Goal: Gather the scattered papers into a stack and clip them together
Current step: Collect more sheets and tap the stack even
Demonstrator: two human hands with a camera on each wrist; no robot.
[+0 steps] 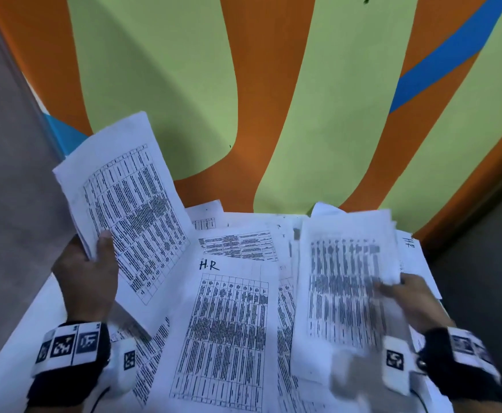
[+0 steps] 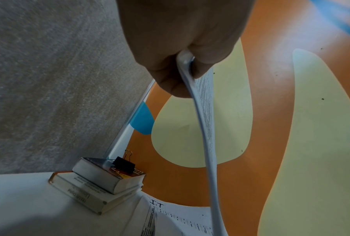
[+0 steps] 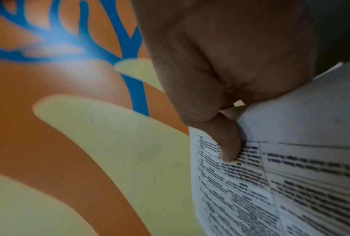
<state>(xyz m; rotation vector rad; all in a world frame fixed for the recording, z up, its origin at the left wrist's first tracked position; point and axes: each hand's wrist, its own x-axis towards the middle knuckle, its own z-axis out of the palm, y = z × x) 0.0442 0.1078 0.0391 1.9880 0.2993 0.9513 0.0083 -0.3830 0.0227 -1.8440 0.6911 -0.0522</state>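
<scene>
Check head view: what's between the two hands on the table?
Loose printed sheets lie between the left hand and right hand, topmost a table page marked "H.R". Each hand holds its own bundle. No bare table there in the head view.

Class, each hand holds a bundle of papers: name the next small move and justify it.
Probably lay the right hand's bundle onto the left hand's bundle, since both are lifted apart while more sheets lie loose on the table.
</scene>
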